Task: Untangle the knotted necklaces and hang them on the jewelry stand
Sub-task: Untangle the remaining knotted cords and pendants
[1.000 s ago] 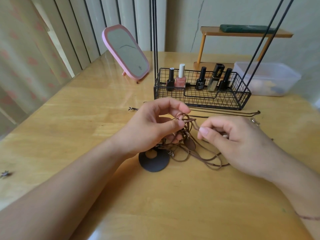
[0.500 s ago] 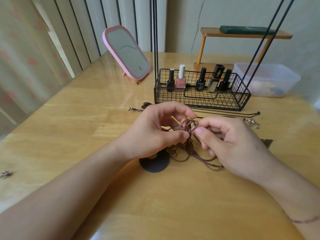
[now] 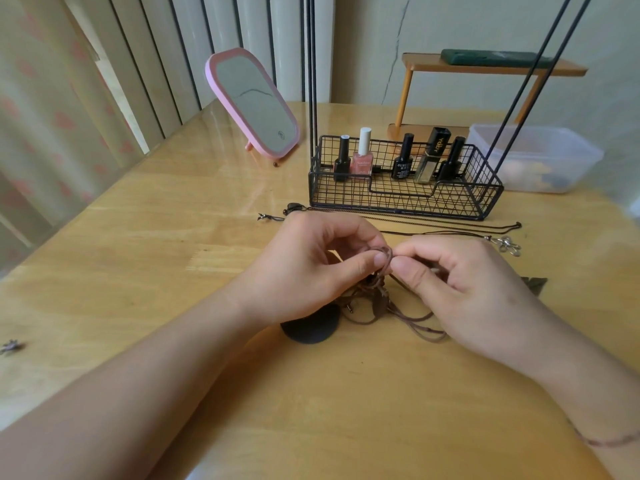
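Crowding the tangle (image 3: 377,299), black disc (image 3: 311,327), wire basket (image 3: 405,202)

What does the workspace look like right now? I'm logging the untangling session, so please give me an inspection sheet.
Surface: wooden table, glossy.
Job's things: brown knotted cords between both hands; wire jewelry stand behind.
Clutter: pink mirror, nail polish bottles, plastic tub, dark disc, flower pendant.
Grippers: left hand and right hand pinch the knot.
Cables: nothing seen.
Surroundings: curtain, small wooden shelf.
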Demonstrator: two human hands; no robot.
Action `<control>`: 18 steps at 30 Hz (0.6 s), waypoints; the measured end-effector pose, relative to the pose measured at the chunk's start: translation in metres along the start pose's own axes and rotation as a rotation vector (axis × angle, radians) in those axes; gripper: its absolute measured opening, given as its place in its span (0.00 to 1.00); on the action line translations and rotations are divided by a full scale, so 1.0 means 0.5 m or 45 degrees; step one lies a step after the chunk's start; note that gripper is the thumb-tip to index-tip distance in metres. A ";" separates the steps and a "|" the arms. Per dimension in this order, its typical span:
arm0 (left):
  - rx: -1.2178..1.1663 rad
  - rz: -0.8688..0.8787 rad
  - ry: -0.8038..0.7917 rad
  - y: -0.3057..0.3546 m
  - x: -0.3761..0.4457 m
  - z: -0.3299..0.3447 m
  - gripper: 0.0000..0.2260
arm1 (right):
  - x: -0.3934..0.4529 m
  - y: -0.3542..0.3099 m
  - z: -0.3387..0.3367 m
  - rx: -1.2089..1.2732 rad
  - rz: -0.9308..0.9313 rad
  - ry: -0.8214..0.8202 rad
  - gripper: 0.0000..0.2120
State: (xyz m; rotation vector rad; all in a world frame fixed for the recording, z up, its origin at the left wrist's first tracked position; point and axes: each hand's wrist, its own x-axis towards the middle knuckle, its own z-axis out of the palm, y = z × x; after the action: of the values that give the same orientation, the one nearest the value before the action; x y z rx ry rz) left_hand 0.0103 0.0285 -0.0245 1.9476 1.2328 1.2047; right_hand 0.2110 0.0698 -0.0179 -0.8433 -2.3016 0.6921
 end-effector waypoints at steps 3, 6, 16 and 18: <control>0.080 0.014 -0.021 0.001 0.000 -0.002 0.03 | 0.000 -0.008 0.002 0.110 -0.011 -0.044 0.17; 0.121 0.041 -0.046 0.004 -0.002 -0.001 0.03 | -0.002 -0.013 0.003 0.078 -0.036 0.015 0.16; -0.016 -0.085 -0.023 -0.004 0.000 0.005 0.06 | -0.006 -0.017 0.003 0.069 0.167 0.079 0.16; -0.024 -0.060 0.049 -0.004 0.000 0.005 0.05 | -0.005 -0.019 0.002 0.078 0.203 0.101 0.18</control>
State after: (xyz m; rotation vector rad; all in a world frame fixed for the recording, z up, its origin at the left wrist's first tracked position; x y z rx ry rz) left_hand 0.0116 0.0296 -0.0273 1.8794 1.2751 1.2306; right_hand 0.2083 0.0613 -0.0133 -1.0149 -2.1492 0.7795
